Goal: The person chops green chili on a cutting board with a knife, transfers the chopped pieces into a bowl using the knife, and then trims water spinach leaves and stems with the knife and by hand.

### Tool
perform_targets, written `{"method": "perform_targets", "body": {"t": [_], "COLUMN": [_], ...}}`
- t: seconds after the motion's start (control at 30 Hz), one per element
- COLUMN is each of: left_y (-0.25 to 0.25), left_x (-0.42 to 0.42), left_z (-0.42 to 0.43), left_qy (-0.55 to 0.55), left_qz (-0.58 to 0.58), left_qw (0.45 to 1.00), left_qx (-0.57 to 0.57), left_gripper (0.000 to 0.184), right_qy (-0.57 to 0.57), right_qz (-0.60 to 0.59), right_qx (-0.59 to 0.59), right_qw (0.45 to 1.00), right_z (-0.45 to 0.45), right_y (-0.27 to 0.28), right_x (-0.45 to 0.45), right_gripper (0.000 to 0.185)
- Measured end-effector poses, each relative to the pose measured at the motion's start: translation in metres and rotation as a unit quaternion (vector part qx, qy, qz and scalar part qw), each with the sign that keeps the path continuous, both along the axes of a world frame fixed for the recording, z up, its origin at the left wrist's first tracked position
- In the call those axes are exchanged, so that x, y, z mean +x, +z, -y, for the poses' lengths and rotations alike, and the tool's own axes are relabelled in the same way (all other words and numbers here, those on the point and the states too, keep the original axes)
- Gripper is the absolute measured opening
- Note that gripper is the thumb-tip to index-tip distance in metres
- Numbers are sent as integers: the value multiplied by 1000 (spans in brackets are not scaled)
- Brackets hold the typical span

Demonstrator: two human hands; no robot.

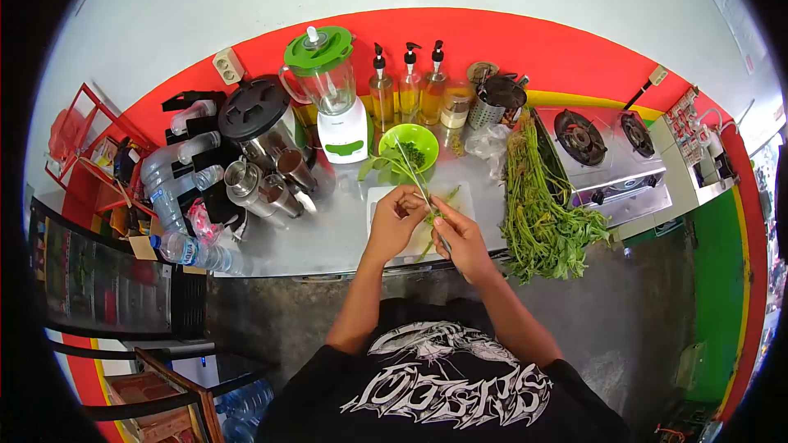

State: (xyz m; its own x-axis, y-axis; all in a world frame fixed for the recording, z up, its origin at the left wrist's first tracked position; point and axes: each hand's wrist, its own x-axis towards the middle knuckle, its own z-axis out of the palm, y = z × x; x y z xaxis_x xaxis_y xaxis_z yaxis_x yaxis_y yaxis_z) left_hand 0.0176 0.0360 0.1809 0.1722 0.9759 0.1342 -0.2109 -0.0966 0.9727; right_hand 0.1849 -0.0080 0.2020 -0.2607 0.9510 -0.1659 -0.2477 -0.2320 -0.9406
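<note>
Over the white cutting board (382, 199), my left hand (396, 223) is closed on a leafy green stem (379, 166), its leaves reaching toward the bowl. My right hand (461, 239) grips a knife (417, 180), the blade pointing away from me and passing close by my left fingers. Pieces of green stem (427, 251) lie on the board below my hands. Just beyond them is a bright green bowl (396, 133) with chopped greens (413, 156) inside. My fingers partly hide the board and the lower end of the stem.
A large bunch of leafy stems (538, 213) lies to the right, beside a gas stove (603, 152). Behind the bowl stand a blender (336, 107) and pump bottles (409, 86). Metal cups (254, 184) and plastic bottles (197, 253) crowd the left of the steel counter (320, 230).
</note>
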Motion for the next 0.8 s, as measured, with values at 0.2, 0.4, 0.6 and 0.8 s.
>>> {"method": "perform_targets", "body": {"t": [0.2,0.4,0.6,0.8], "left_y": [4,11,5,5], "left_x": [10,18,19,13], "left_z": [3,7,10,13], "left_qy": [-3,9,12,29], "left_qz": [-5,-36,-1,-26], "left_qw": [1000,999,1000,999], "left_qx": [5,-19,5,-10], "left_gripper": [23,21,18,24], "right_qy": [-6,-30,-56,-36], "right_qz": [-25,16,109,23], "right_qx": [-15,43,134,71], "right_qw": [1000,999,983,997], "right_z": [5,10,11,11], "right_y": [5,-5,-23,-14], "right_x": [7,10,3,-7], "right_gripper": [48,47,47,52]}}
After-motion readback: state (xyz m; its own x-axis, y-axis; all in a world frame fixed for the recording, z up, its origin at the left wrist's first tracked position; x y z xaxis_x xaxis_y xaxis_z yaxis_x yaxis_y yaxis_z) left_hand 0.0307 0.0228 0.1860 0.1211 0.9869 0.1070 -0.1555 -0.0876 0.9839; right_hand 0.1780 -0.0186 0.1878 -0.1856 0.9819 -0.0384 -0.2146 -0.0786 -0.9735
